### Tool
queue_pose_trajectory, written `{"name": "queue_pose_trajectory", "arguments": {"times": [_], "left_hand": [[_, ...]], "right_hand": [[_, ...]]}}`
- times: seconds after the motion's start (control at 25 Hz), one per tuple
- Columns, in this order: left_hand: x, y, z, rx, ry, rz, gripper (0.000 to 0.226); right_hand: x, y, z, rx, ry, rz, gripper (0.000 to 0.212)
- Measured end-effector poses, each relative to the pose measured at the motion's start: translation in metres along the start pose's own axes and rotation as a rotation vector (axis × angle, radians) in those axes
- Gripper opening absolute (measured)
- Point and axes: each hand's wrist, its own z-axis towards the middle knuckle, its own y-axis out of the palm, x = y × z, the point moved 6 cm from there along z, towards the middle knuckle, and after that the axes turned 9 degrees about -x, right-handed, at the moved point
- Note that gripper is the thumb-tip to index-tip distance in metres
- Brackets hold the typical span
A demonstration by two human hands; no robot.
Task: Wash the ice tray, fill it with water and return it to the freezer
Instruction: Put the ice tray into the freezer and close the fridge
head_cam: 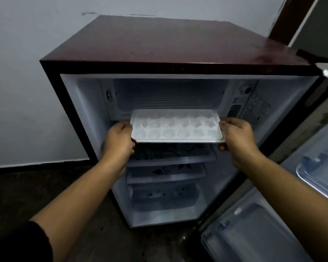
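Note:
A white ice tray (pixel 176 127) with several cube pockets is held level at the mouth of the freezer compartment (pixel 169 95), at the top of a small dark red fridge (pixel 159 46). My left hand (pixel 118 140) grips the tray's left end, thumb on the rim and fingers curled beneath. My right hand (pixel 237 138) grips the right end the same way. The tray's far edge reaches just inside the opening. Whether the pockets hold water I cannot tell.
The fridge door (pixel 284 214) stands open at the right, with clear door bins. Below the tray are several patterned shelves (pixel 169 163) and a bottom drawer (pixel 165 197). A pale wall stands behind and left; the floor is dark.

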Motion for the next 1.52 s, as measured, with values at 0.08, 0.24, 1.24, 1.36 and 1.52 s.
{"name": "queue_pose_trajectory", "arguments": {"times": [0.08, 0.24, 1.24, 1.36, 1.52], "left_hand": [[-0.002, 0.004, 0.017, 0.029, 0.018, -0.032, 0.027], [-0.001, 0.006, 0.042, 0.052, 0.039, -0.081, 0.029], [-0.010, 0.037, 0.033, 0.034, 0.633, 0.994, 0.069], [-0.018, 0.037, 0.045, 0.028, 0.629, 1.150, 0.075], [-0.018, 0.042, 0.062, 0.009, 0.598, 1.283, 0.085]], "right_hand": [[0.000, 0.007, 0.025, -0.020, -0.026, 0.019, 0.020], [0.001, 0.021, 0.055, -0.045, -0.037, 0.066, 0.024], [0.012, 0.051, 0.051, -0.040, -0.661, -0.831, 0.055], [0.019, 0.055, 0.059, -0.010, -0.689, -0.992, 0.063], [0.021, 0.061, 0.075, -0.059, -0.633, -1.131, 0.074]]}}
